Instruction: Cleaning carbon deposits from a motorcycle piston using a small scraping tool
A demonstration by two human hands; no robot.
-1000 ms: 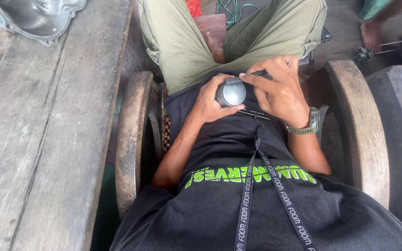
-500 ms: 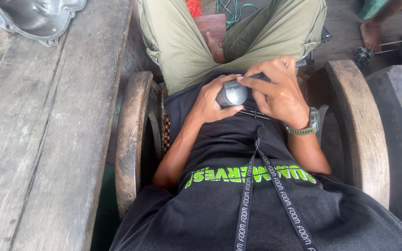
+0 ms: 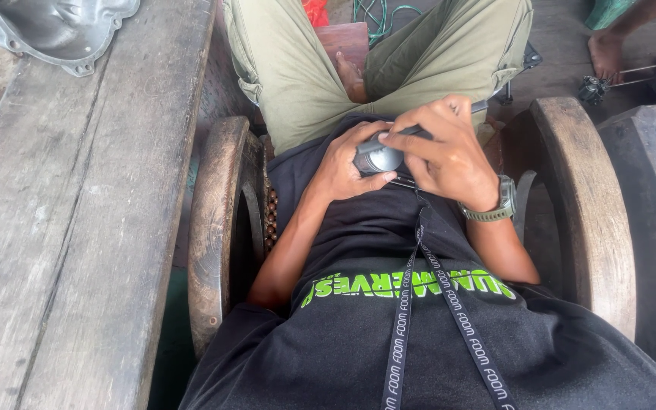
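Note:
I sit in a wooden armchair and look down at my lap. My left hand point(image 3: 343, 168) is closed round a small round grey metal part point(image 3: 377, 159) held against my black shirt. My right hand point(image 3: 442, 152), with a green watch on the wrist, presses over the part from the right and grips a thin dark tool point(image 3: 480, 107) whose shaft sticks out to the right past the fingers. The tool's tip is hidden by my fingers.
A worn wooden bench top point(image 3: 77, 228) runs along my left, with a grey cast metal cover point(image 3: 62, 30) at its far end. Curved wooden armrests point(image 3: 218, 220) flank me. Another person's bare foot point(image 3: 607, 53) and a small machine part point(image 3: 594, 89) are at the upper right.
My right hand has slid further over the grey part, covering more of it. My left hand keeps its hold.

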